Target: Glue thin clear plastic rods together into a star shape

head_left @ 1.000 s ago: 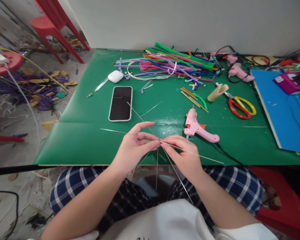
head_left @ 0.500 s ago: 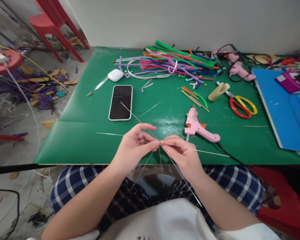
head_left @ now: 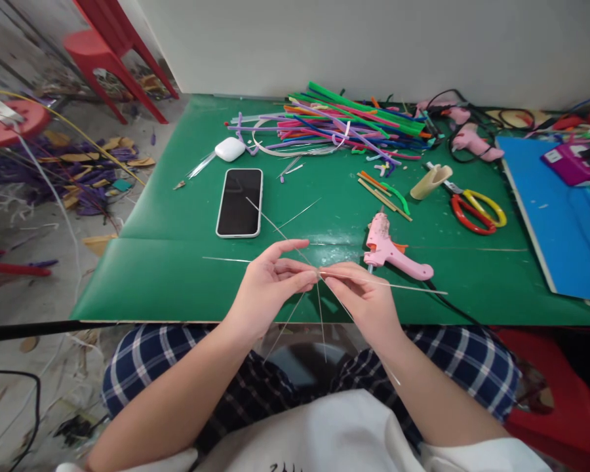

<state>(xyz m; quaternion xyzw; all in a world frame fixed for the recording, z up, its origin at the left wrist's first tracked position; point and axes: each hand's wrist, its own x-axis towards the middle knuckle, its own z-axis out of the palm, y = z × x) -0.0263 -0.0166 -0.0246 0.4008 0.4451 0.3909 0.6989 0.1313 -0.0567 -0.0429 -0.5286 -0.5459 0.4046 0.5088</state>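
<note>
Several thin, stiff metal wires (head_left: 322,321) cross at one point and spread outward like spokes. My left hand (head_left: 275,282) pinches them just left of the crossing, thumb against fingers, its index finger raised a little. Close on the other side, my right hand (head_left: 361,292) grips the wires between thumb and fingertips. One wire runs right across its fingers, another left past my left hand. Both hands are over the table's front edge. A pink glue gun (head_left: 391,248) lies just beyond my right hand, and a phone (head_left: 240,203) lies beyond the left.
Colourful pipe cleaners (head_left: 334,124) are heaped at the back of the green table (head_left: 157,262). Near them are a white case (head_left: 229,149), short sticks (head_left: 383,200), a bamboo piece (head_left: 430,182) and red-yellow pliers (head_left: 472,208). A blue board (head_left: 555,223) lies right; a loose wire (head_left: 297,215) lies ahead.
Both hands have risen slightly, bringing the wire crossing up a little. The wires have turned somewhat, with the right-hand one tilting less downward. Both hands keep their grip.
</note>
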